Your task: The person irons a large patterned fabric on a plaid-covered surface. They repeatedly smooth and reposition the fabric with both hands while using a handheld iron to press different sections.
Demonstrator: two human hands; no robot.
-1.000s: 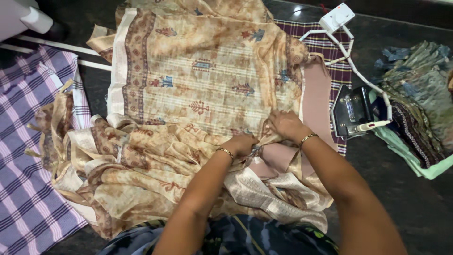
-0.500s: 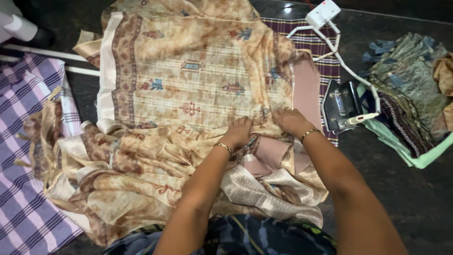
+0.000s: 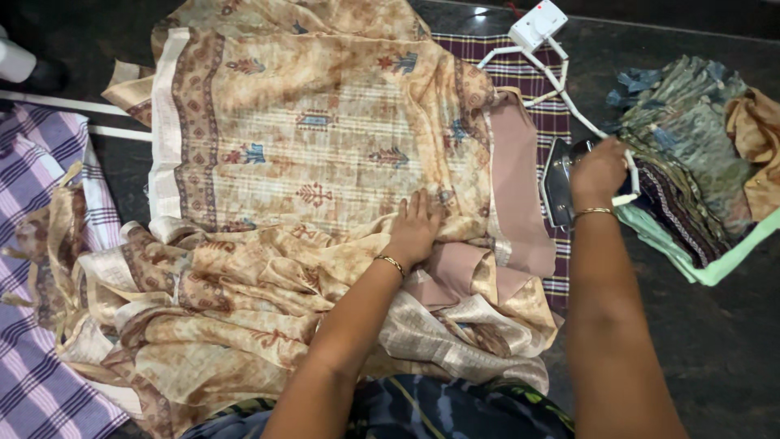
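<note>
Left hand [image 3: 416,228] flat on the sari [image 3: 325,138], right hand [image 3: 597,171] on the iron [image 3: 561,183].

The left hand lies open, palm down, holding nothing, on the spread beige sari on the floor [image 3: 691,349]. The right hand's grip is closed over the iron's handle, just right of the sari's pink edge, on a checked cloth [image 3: 552,97]. A white cord [image 3: 569,89] runs up to a socket box [image 3: 536,23]. Folded clothes [image 3: 691,154] lie right of the iron; bunched sari folds crowd the lap.
</note>
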